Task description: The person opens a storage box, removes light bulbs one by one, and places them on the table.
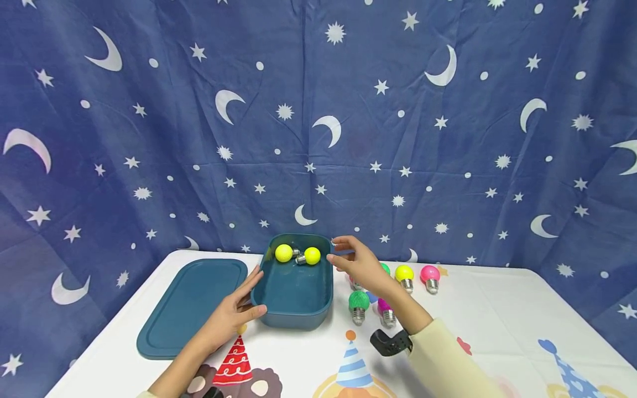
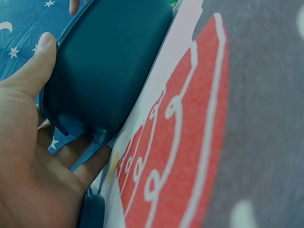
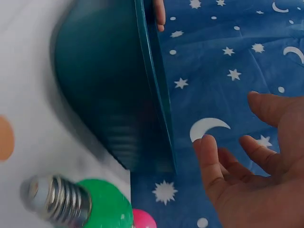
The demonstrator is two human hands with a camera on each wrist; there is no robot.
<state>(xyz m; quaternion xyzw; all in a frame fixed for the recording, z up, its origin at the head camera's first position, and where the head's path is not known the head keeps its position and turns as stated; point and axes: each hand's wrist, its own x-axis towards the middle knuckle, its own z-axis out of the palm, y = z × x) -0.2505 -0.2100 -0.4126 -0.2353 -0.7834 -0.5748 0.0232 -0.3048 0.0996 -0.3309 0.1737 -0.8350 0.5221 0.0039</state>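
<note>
A dark teal box [image 1: 293,319] stands on the table, with two yellow bulbs inside near its far end: the left bulb [image 1: 283,253] and the right bulb [image 1: 312,256]. My left hand [image 1: 233,316] rests against the box's near left corner, fingers spread along the outer wall. In the left wrist view, the left thumb [image 2: 42,59] lies at the rim. My right hand [image 1: 355,262] is beside the far right part of the rim, its fingers loosely bent. The right wrist view shows nothing between those fingers, which are apart from the box wall [image 3: 104,85].
Right of the box lie several bulbs, among them a green bulb [image 1: 359,305], a magenta bulb [image 1: 386,310], a yellow bulb [image 1: 405,276] and a pink bulb [image 1: 430,276]. A flat teal lid [image 1: 191,307] lies on the left. Behind hangs a blue curtain [image 1: 278,199].
</note>
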